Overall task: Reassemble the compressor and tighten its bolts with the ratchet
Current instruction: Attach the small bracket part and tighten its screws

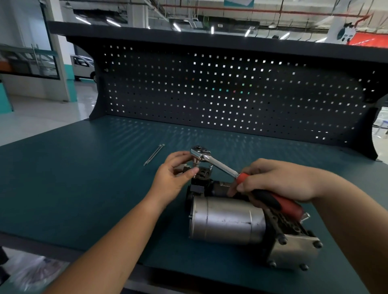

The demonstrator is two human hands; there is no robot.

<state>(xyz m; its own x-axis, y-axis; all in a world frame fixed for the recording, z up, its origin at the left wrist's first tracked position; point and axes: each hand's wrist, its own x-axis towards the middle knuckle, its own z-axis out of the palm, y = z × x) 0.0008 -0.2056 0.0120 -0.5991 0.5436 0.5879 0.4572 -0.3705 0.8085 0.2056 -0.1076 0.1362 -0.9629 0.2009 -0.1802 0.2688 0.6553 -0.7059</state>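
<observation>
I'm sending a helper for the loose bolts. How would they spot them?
Start at the teal benchtop, before the pegboard. Left of the compressor, beyond the left hand, lie two long bolts side by side. They are thin silver rods, unlike the chunky ratchet.

No text, number or brand is legible to me anywhere in the head view. The teal sign (238, 3) at 12 o'clock and the red banner (369, 39) at 2 o'clock are too blurred to read. The ratchet (220, 165) and compressor (226, 220), at 5 o'clock, show no readable marking.
</observation>
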